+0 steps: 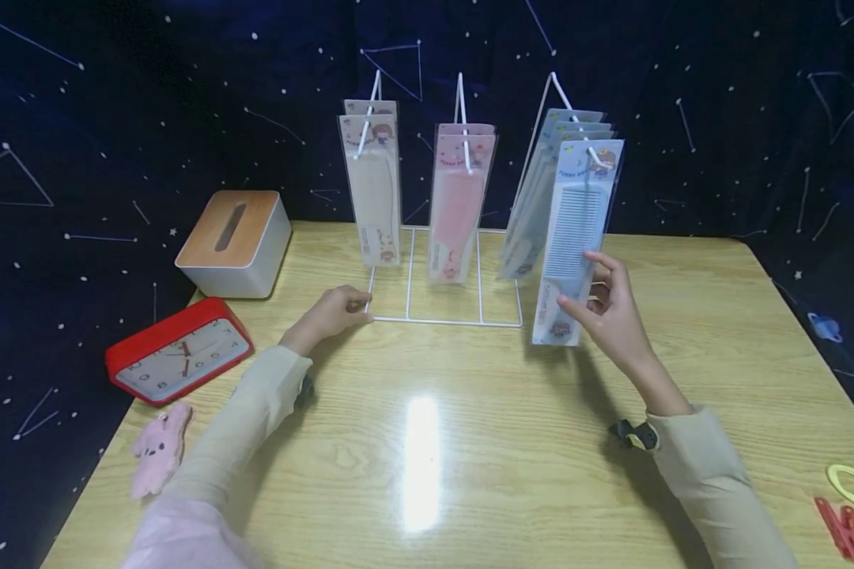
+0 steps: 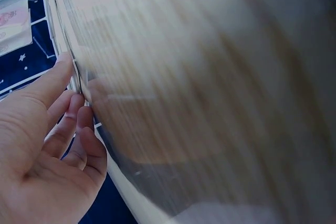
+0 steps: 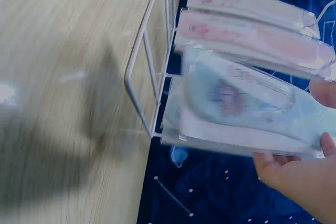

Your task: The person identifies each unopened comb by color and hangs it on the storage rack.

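A white wire rack (image 1: 441, 321) stands on the wooden table, with three prongs carrying packaged combs. Its front left corner is pinched between the thumb and fingers of my left hand (image 1: 336, 310). On the right prong's end hangs a packaged blue comb (image 1: 576, 229). My right hand (image 1: 615, 320) holds this pack by its lower part, thumb on the front and fingers at its right edge. Several more blue comb packs (image 1: 530, 205) hang behind it, partly hidden. Pink comb packs (image 1: 459, 209) hang from the middle prong, and cream comb packs (image 1: 379, 190) from the left one.
At the left are a tissue box (image 1: 228, 233) with a wooden lid, a red clock (image 1: 178, 352) and a pink plush toy (image 1: 160, 450). A yellow ring (image 1: 852, 484) and red clip (image 1: 840, 528) lie near right. Behind the table hangs dark starry cloth (image 1: 683, 47).
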A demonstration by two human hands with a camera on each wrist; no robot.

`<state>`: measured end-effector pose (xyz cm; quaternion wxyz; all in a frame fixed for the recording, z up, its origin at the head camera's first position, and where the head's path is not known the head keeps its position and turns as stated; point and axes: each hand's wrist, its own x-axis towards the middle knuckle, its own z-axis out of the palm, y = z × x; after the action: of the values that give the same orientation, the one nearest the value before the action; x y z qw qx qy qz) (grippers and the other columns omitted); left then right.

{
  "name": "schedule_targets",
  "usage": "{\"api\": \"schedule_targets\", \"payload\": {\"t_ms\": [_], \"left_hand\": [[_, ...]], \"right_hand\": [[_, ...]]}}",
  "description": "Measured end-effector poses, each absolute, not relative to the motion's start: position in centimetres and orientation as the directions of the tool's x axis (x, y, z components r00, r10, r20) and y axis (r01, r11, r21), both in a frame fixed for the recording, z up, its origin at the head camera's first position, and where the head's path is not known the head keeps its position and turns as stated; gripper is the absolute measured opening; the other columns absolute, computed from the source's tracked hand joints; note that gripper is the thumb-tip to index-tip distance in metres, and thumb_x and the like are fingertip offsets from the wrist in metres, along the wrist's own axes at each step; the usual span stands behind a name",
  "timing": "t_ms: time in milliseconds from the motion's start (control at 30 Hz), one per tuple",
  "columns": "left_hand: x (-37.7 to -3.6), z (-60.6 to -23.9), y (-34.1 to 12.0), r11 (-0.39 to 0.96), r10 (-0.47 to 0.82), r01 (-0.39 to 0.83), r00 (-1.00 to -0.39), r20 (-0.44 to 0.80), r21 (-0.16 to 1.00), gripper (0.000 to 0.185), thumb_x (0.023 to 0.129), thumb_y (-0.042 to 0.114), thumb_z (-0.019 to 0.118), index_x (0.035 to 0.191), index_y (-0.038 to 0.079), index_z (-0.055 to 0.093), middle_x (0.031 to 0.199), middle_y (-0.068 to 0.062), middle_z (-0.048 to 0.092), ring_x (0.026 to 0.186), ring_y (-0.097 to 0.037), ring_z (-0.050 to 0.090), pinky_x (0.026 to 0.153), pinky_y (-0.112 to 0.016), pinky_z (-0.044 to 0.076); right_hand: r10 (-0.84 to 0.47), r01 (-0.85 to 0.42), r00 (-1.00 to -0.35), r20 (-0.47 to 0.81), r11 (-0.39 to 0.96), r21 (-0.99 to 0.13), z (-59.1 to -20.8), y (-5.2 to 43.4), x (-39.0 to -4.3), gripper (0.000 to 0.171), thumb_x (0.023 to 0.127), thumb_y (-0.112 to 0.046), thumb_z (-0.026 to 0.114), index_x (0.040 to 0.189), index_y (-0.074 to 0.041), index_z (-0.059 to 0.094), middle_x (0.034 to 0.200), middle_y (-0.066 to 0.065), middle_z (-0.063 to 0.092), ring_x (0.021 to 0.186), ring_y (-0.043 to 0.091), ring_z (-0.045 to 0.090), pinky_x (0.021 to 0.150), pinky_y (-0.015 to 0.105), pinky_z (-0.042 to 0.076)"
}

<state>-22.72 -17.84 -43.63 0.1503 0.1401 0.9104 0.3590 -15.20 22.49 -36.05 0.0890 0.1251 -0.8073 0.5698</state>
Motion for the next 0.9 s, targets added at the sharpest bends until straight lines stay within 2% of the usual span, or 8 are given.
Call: {"api": "schedule_targets", "payload": {"t_ms": [100,300,367,500,600,900], "left_hand": [[-22.7,-43.6,-17.8,0.702,0.357,0.133,-0.916,-0.185,0.699,0.051,0.091,0.016,0.065,0.134,-0.006,0.048,0.125,-0.021,0.054,0.112,-0.033,0.051,0.101,-0.045,0.045],[-22.7,-43.6,-17.8,0.703,0.345,0.118,-0.919,-0.19,0.702,0.051,0.09,0.016,0.065,0.134,-0.004,0.049,0.13,-0.021,0.053,0.121,-0.037,0.049,0.105,-0.046,0.042],[-22.7,-43.6,-17.8,0.701,0.348,0.121,-0.918,-0.189,0.703,0.051,0.091,0.016,0.065,0.134,-0.005,0.048,0.13,-0.022,0.052,0.122,-0.038,0.049,0.105,-0.046,0.041],[-22.7,-43.7,-17.9,0.703,0.356,0.134,-0.917,-0.182,0.699,0.051,0.091,0.017,0.065,0.134,-0.005,0.049,0.13,-0.023,0.052,0.121,-0.037,0.049,0.105,-0.046,0.042],[-22.8,-43.8,-17.9,0.704,0.355,0.137,-0.918,-0.179,0.697,0.051,0.09,0.017,0.065,0.134,-0.005,0.049,0.13,-0.022,0.053,0.121,-0.037,0.049,0.105,-0.046,0.042],[-22.7,-43.9,-18.0,0.695,0.355,0.125,-0.916,-0.186,0.708,0.051,0.091,0.017,0.064,0.134,-0.005,0.048,0.13,-0.021,0.052,0.123,-0.037,0.048,0.106,-0.045,0.041]], "right_hand": [[-0.118,-0.276,-0.961,0.25,0.357,-0.892,-36.3,22.7,-16.3,0.066,0.09,-0.001,0.061,0.144,-0.011,0.024,0.118,0.014,0.043,0.094,0.009,0.053,0.076,0.009,0.048],[-0.149,-0.242,-0.969,0.199,0.384,-0.891,-36.8,23.0,-18.1,0.067,0.091,-0.007,0.062,0.143,-0.011,0.021,0.126,0.022,0.04,0.103,0.019,0.049,0.083,0.011,0.045],[-0.149,-0.238,-0.97,0.194,0.396,-0.887,-36.9,23.0,-18.4,0.067,0.091,-0.008,0.062,0.143,-0.01,0.02,0.127,0.022,0.039,0.106,0.022,0.049,0.088,0.016,0.045],[-0.147,-0.247,-0.968,0.205,0.386,-0.889,-37.3,23.1,-18.9,0.066,0.091,-0.005,0.062,0.142,-0.007,0.02,0.128,0.023,0.038,0.114,0.026,0.045,0.103,0.038,0.042],[-0.146,-0.252,-0.966,0.212,0.359,-0.899,-37.6,23.1,-19.2,0.067,0.09,-0.002,0.062,0.142,-0.005,0.021,0.13,0.022,0.037,0.118,0.028,0.043,0.106,0.052,0.037],[-0.151,-0.244,-0.968,0.202,0.364,-0.899,-38.1,23.3,-19.5,0.068,0.089,-0.001,0.062,0.144,-0.001,0.022,0.142,0.024,0.033,0.13,0.039,0.035,0.106,0.057,0.033]]}}
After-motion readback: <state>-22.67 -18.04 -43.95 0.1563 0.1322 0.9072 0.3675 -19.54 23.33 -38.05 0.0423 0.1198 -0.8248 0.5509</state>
